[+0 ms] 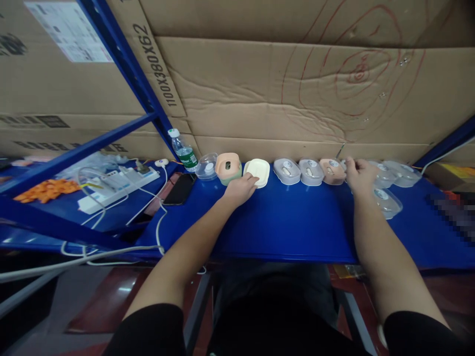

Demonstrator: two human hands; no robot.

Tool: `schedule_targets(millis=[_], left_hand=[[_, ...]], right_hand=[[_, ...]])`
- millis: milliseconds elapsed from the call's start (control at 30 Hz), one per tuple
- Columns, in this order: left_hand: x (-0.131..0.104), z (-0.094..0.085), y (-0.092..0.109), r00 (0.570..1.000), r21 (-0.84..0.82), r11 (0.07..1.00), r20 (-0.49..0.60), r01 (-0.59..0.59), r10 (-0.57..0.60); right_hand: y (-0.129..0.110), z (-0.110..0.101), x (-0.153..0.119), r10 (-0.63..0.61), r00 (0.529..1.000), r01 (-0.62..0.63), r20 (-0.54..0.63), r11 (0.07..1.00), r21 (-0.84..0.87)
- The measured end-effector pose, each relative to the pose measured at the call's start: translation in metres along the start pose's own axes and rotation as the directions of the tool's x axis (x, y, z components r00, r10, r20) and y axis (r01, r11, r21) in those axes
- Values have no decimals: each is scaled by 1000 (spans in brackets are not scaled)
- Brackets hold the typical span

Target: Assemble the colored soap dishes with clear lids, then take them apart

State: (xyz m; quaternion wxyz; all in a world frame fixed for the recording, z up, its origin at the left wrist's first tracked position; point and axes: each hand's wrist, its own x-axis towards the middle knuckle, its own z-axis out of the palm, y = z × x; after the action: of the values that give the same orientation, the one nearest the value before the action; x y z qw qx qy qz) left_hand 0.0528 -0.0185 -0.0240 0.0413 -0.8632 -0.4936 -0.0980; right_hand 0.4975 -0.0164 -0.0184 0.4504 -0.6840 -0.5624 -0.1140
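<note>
My left hand (pixel 241 191) has its fingers closed on the near left edge of a cream square lid-like piece (pixel 259 169), which lies on the blue shelf. Just left of it stands a peach and green box (pixel 227 167) with an opening in its top. My right hand (pixel 359 175) hovers over the row of containers with its fingers pinched together; what they hold, if anything, I cannot make out. Beside that hand are a peach-lidded container (pixel 331 171) and clear-lidded containers (pixel 310 171). A thin dark stick-like thing (pixel 340 150) shows near its fingertips.
A clear round tub (pixel 207 167) and a water bottle (pixel 183 151) stand at the left by the blue post. A phone (pixel 179 189), a white power strip (pixel 118 189) and loose cables lie further left. More clear containers (pixel 386 202) sit at right. Cardboard (pixel 237 89) backs the shelf.
</note>
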Motion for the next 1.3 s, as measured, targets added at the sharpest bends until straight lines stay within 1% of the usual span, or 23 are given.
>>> schedule_targets(millis=[33,67,167,267,300,367,433,500,633,700,767,833,867,933,1000,1100,1133,1200,1267,1300], left_hand=[[0,0,0,1000,4,1000,-2,-8,8],[0,0,-1,1000,6,1000,0,-18,18],[0,-3,-2,997,3,997,22,-77,77],[-1,-6,-6,986,-29,986,28,-161,162],[-1,-7,-8,983,-43,983,16,-181,182],[-2,-10,-12,979,-68,976,-26,-205,204],[-3,-11,-14,972,-82,970,-72,-228,222],[-4,-11,-14,961,-92,961,-118,-262,251],[-7,-9,-3,924,-123,926,-197,-356,329],[-9,-9,4,906,-146,906,-220,-398,362],[-10,-10,8,897,-181,889,-229,-420,378],[-12,-11,10,901,-220,881,-229,-418,370],[-12,-11,11,905,-236,881,-226,-411,362],[-12,-10,11,914,-243,888,-214,-391,344],[-11,-6,13,923,-217,902,-190,-372,335],[-9,0,15,937,-177,921,-109,-347,332],[-8,1,15,941,-178,924,-83,-337,327],[-7,0,11,957,-186,939,-69,-289,281],[-6,-6,3,980,-182,967,-123,-179,158],[-6,-11,-3,984,-178,979,-167,-99,70]], right_hand=[[-8,2,-2,12,1000,-11,-24,1000,13],[-17,5,-4,-4,1000,4,-22,1000,24],[-45,10,-15,-114,993,111,34,991,70],[-70,13,-28,-266,957,253,115,960,120],[-77,14,-33,-304,942,283,142,948,148],[-90,15,-42,-356,911,306,210,922,237],[-102,17,-50,-390,877,290,280,895,339],[-112,18,-56,-397,856,248,330,877,411],[-122,19,-62,-355,844,146,401,873,465],[-122,20,-64,-324,838,88,438,874,477],[-122,22,-65,-290,834,30,470,873,487],[-122,24,-67,-281,808,-7,518,874,485],[-122,25,-68,-289,783,-10,551,880,476],[-123,28,-71,-324,713,21,621,896,443],[-125,31,-74,-367,637,86,678,908,410],[-126,35,-78,-395,535,169,746,916,364],[-127,36,-78,-392,512,185,765,919,347],[-127,36,-79,-378,488,201,787,926,320],[-126,36,-79,-372,482,198,793,928,314],[-125,36,-79,-372,482,193,793,928,318]])
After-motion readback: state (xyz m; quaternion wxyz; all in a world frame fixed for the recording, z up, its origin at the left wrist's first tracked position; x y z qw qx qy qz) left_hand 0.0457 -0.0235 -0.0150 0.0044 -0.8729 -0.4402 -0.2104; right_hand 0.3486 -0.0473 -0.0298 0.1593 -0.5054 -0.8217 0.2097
